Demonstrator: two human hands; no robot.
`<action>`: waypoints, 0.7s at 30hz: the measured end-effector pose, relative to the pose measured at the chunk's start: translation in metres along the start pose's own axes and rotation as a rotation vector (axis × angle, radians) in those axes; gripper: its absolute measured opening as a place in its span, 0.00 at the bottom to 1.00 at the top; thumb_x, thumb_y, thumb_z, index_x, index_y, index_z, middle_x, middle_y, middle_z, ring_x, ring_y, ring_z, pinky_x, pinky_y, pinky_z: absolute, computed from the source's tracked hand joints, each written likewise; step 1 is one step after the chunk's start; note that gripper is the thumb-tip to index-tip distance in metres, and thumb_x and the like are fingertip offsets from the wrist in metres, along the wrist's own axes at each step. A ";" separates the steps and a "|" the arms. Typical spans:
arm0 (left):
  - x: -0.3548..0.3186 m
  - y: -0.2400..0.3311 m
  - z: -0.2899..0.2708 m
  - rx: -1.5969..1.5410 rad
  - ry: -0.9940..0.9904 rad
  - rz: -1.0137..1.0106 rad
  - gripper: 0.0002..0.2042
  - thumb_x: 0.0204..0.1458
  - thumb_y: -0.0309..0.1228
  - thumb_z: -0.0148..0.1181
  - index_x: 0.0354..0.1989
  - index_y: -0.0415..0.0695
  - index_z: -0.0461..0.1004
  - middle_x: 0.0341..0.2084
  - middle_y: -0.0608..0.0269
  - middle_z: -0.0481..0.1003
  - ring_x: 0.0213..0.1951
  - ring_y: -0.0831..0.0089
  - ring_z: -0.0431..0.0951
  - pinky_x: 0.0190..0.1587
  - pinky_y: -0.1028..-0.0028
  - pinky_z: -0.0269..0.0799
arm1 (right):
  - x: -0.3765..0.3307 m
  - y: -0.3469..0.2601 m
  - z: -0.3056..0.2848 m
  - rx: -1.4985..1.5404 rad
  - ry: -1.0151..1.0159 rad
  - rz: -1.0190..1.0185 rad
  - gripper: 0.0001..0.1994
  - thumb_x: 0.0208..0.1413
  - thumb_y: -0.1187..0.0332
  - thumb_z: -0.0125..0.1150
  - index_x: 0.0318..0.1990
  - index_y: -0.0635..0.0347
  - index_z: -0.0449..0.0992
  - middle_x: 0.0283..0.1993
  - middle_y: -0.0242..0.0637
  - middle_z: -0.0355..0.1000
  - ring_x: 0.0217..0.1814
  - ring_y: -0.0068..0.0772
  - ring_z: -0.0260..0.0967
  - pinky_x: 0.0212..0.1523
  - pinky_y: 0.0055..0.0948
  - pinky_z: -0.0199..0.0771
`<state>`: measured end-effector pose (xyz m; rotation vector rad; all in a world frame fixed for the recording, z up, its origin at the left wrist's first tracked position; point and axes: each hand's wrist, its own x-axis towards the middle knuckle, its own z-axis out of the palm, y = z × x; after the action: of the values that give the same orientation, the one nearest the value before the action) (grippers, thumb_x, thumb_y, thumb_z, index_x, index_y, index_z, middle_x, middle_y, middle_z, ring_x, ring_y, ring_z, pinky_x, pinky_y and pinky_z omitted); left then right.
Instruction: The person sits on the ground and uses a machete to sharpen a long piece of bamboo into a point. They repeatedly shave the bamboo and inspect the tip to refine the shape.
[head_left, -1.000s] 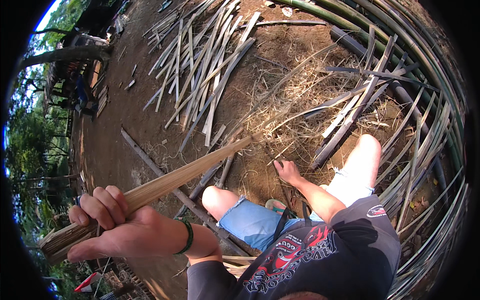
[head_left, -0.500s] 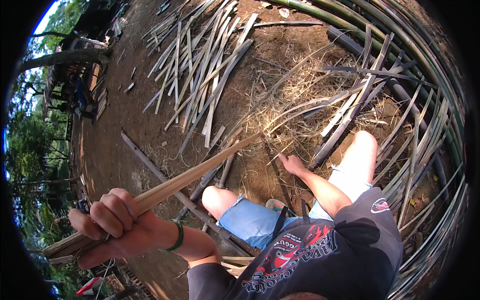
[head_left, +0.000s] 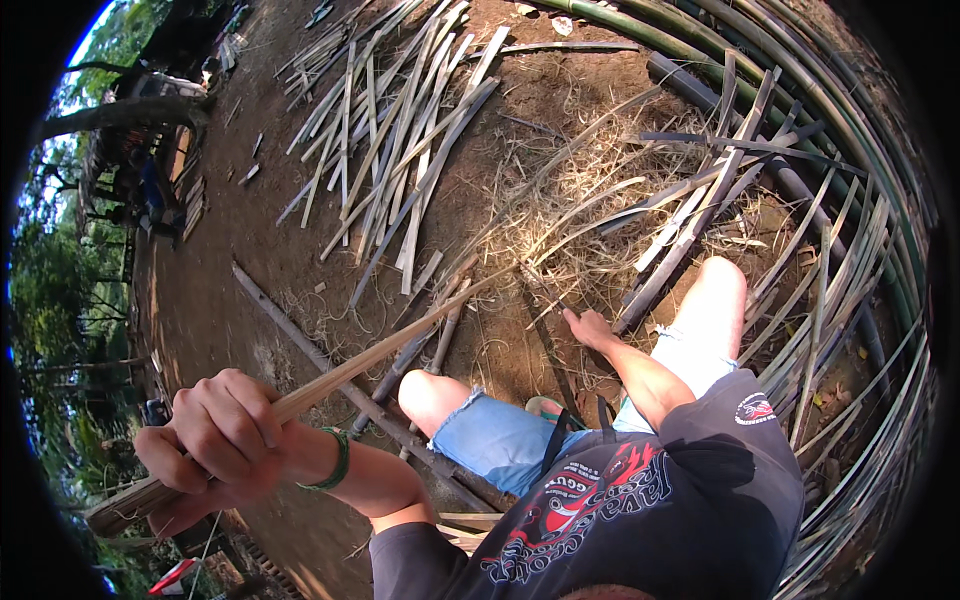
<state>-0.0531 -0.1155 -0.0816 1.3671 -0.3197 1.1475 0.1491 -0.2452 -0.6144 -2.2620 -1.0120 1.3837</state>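
Slanting lengthwise up-right, bamboo strip (head_left: pixel 372 353); hands: left (head_left: pixel 225 435) clenched round it, right (head_left: pixel 592 328) unclear

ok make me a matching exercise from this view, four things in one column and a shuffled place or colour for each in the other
1. long strip
2. wristband
3. shorts
4. loose shavings

A. blue
B. scattered beyond the right hand
C. gripped in the left hand
D. green

Pairs: 1-C, 2-D, 3-A, 4-B
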 end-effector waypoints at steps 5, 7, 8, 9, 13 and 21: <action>-0.005 0.000 -0.003 -0.001 0.012 -0.001 0.25 0.50 0.55 0.64 0.22 0.50 0.60 0.06 0.77 0.57 0.08 0.90 0.51 0.11 0.87 0.46 | -0.056 -0.057 -0.006 0.263 -0.126 -0.196 0.37 0.61 0.38 0.43 0.31 0.73 0.76 0.29 0.66 0.72 0.41 0.64 0.74 0.44 0.50 0.69; -0.003 -0.003 -0.003 0.000 0.005 -0.004 0.24 0.50 0.55 0.64 0.22 0.50 0.60 0.06 0.77 0.57 0.08 0.90 0.51 0.11 0.87 0.45 | -0.054 -0.058 -0.014 0.269 -0.104 -0.254 0.37 0.61 0.38 0.43 0.30 0.73 0.76 0.28 0.66 0.72 0.40 0.64 0.74 0.44 0.50 0.69; 0.000 -0.004 -0.002 -0.004 -0.003 -0.006 0.24 0.50 0.55 0.64 0.22 0.50 0.60 0.06 0.77 0.57 0.09 0.90 0.51 0.12 0.87 0.44 | -0.054 -0.055 -0.019 0.275 -0.087 -0.281 0.37 0.61 0.38 0.43 0.30 0.73 0.76 0.28 0.65 0.71 0.40 0.64 0.74 0.44 0.51 0.68; 0.002 -0.005 -0.001 0.000 0.001 -0.010 0.24 0.50 0.55 0.64 0.22 0.50 0.60 0.07 0.77 0.57 0.09 0.90 0.51 0.12 0.87 0.44 | -0.036 -0.032 -0.002 0.262 -0.060 -0.177 0.36 0.61 0.39 0.43 0.29 0.72 0.77 0.27 0.64 0.72 0.38 0.63 0.74 0.43 0.50 0.69; 0.001 -0.006 0.003 0.047 0.012 0.012 0.25 0.50 0.55 0.64 0.22 0.50 0.60 0.07 0.78 0.56 0.09 0.90 0.51 0.12 0.87 0.43 | -0.013 -0.020 0.016 0.098 -0.068 -0.043 0.35 0.62 0.40 0.44 0.27 0.71 0.76 0.23 0.55 0.73 0.31 0.56 0.74 0.37 0.47 0.69; -0.003 0.000 0.003 0.191 0.079 0.014 0.22 0.53 0.55 0.60 0.25 0.51 0.61 0.07 0.77 0.58 0.08 0.87 0.52 0.11 0.85 0.49 | -0.050 -0.056 0.014 0.453 0.012 -0.258 0.32 0.64 0.45 0.45 0.22 0.71 0.70 0.16 0.44 0.64 0.22 0.35 0.65 0.29 0.42 0.64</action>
<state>-0.0540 -0.1193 -0.0833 1.4831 -0.1665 1.2656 0.1000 -0.2421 -0.5560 -1.7449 -0.8461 1.3251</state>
